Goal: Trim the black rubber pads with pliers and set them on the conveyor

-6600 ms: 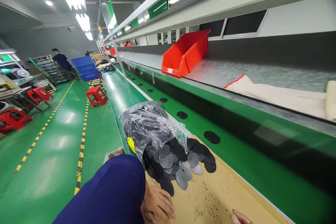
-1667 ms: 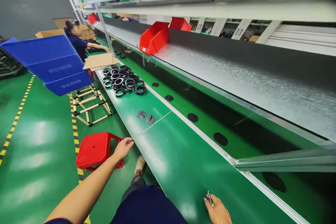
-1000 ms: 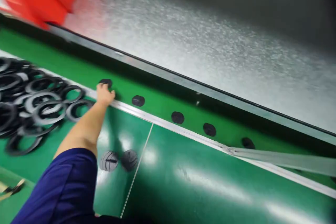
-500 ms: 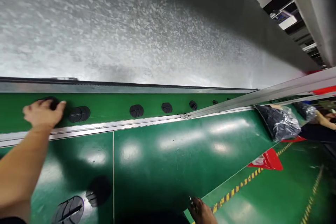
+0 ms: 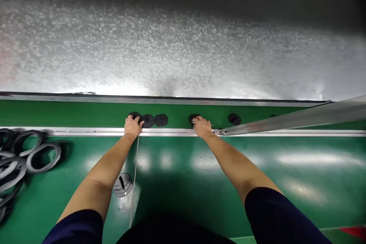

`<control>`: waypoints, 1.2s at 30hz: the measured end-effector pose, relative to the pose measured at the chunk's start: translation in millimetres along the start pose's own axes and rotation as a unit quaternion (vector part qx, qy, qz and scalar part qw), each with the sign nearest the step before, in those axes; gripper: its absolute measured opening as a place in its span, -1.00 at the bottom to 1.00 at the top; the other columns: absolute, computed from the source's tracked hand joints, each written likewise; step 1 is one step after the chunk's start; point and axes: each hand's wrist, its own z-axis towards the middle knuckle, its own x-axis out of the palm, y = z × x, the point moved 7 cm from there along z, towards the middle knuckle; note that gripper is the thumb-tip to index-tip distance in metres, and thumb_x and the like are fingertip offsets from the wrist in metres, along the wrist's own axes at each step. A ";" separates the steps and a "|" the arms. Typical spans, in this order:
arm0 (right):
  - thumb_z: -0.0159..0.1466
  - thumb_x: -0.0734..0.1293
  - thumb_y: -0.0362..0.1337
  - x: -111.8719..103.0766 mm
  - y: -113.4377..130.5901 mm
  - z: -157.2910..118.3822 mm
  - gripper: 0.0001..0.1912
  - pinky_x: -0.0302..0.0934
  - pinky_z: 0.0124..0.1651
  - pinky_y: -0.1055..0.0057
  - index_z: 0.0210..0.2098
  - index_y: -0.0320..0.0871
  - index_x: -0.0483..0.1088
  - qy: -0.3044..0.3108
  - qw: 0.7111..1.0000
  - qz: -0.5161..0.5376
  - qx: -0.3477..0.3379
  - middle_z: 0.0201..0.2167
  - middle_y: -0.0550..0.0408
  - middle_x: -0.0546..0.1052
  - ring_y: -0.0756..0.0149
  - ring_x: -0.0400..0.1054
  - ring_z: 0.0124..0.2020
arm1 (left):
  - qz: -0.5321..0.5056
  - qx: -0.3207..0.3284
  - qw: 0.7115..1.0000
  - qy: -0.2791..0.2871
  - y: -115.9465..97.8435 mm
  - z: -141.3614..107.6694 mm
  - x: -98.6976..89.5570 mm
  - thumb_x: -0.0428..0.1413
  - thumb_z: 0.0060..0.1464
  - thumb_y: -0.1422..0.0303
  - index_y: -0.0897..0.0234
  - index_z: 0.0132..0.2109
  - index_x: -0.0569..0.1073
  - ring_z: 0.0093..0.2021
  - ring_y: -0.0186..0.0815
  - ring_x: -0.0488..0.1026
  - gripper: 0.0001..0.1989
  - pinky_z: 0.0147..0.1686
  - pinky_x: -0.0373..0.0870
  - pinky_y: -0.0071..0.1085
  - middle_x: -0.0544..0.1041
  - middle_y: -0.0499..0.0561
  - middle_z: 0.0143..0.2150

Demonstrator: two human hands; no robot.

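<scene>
Landmark: aluminium rail (image 5: 171, 132), bordering the far side of the table (image 5: 228, 171).

Step in hand, as judged: handling dark flat discs at two spots just beyond the rail.
- Left hand (image 5: 132, 125), reaching over the rail: fingers over the first disc (image 5: 134, 114), thumb spread apart from them; whether it grips cannot be told.
- Right hand (image 5: 202, 126), over the rail farther right: closed on a slim metal tool (image 5: 193, 122), kind unclear; another disc (image 5: 192, 116) partly covered by the fingers.
- Next move, as judged: calls for fingertips under the disc rims, tool tip clear of the disc face.

Surroundings, near to far:
- Ridged grey disc (image 5: 123, 185), one or a small stack: on the table, near side of the rail.
- Black rings (image 5: 23, 167), heaped: near side of the rail, towards its left end.
- Metal strut (image 5: 286, 119): footed at the rail beside the right hand, slanting off right; judged the chief obstacle on that side.
- Green conveyor belt (image 5: 71, 114): beyond the rail; two neighbouring discs (image 5: 161, 120) between the hands, one more (image 5: 235, 119) behind the strut's foot.
- Galvanised shelf (image 5: 171, 45): farthest from the rail.
</scene>
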 end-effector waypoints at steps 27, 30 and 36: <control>0.35 0.09 -0.38 14.5 186.8 11.4 -0.66 0.03 0.02 0.14 0.04 -0.13 0.35 0.023 0.966 0.060 -0.249 0.03 -0.11 0.34 0.11 0.23 -0.02 | -0.079 0.130 0.985 0.077 -27.4 -145.7 5.1 -0.05 0.21 0.29 0.39 0.12 0.33 -0.04 -0.18 0.39 -0.61 0.06 0.34 -0.28 0.43 0.20 -0.05; 0.37 0.05 -0.38 10.9 199.1 33.9 -0.66 0.03 0.03 0.11 0.00 -0.15 0.36 0.010 0.972 0.042 -0.230 0.00 -0.10 0.37 0.10 0.22 -0.01 | -0.086 0.082 0.993 0.021 -25.7 -111.9 3.6 -0.02 0.19 0.21 0.39 0.12 0.34 0.03 -0.12 0.36 -0.56 0.10 0.30 -0.22 0.41 0.23 0.00; 0.35 0.10 -0.39 2.4 188.8 32.7 -0.72 0.07 0.02 0.12 -0.09 -0.14 0.39 0.003 0.971 0.012 -0.239 -0.05 -0.02 0.44 0.13 0.25 -0.04 | -0.060 -0.032 0.998 -0.004 -15.7 -18.1 1.6 -0.03 0.12 0.15 0.46 0.12 0.34 0.13 -0.01 0.28 -0.46 0.10 0.24 -0.16 0.42 0.27 0.01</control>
